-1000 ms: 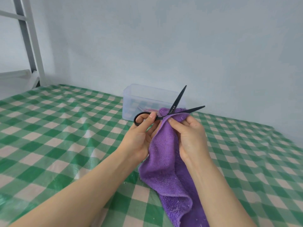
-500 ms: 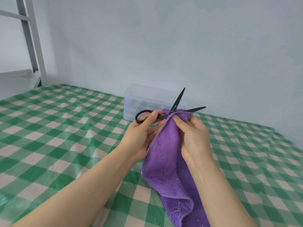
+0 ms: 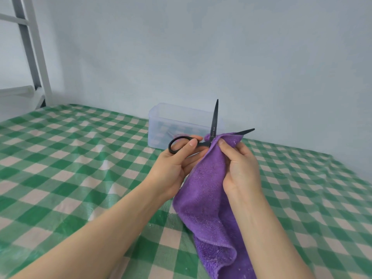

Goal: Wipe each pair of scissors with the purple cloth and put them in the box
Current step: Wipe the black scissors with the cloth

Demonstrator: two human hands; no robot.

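Observation:
Black scissors [image 3: 215, 117] are held above the table with their blades spread wide, one pointing up, the other to the right. My left hand [image 3: 177, 162] grips their handle loops. My right hand [image 3: 239, 168] pinches the purple cloth [image 3: 205, 190] around the lower blade near the pivot; the blade tip sticks out of the cloth. The cloth hangs down to the table. Behind the hands a clear plastic box [image 3: 161, 125] stands by the wall, with coloured items dimly visible inside.
A green and cream checked tablecloth [image 3: 70, 158] covers the table, which meets a pale wall at the back. A white metal frame [image 3: 34, 49] rises at the far left beyond the table's edge.
The blades have opened wider, the upper one now pointing nearly straight up. Both hands kept their grips, and the cloth stays wrapped on the lower blade.

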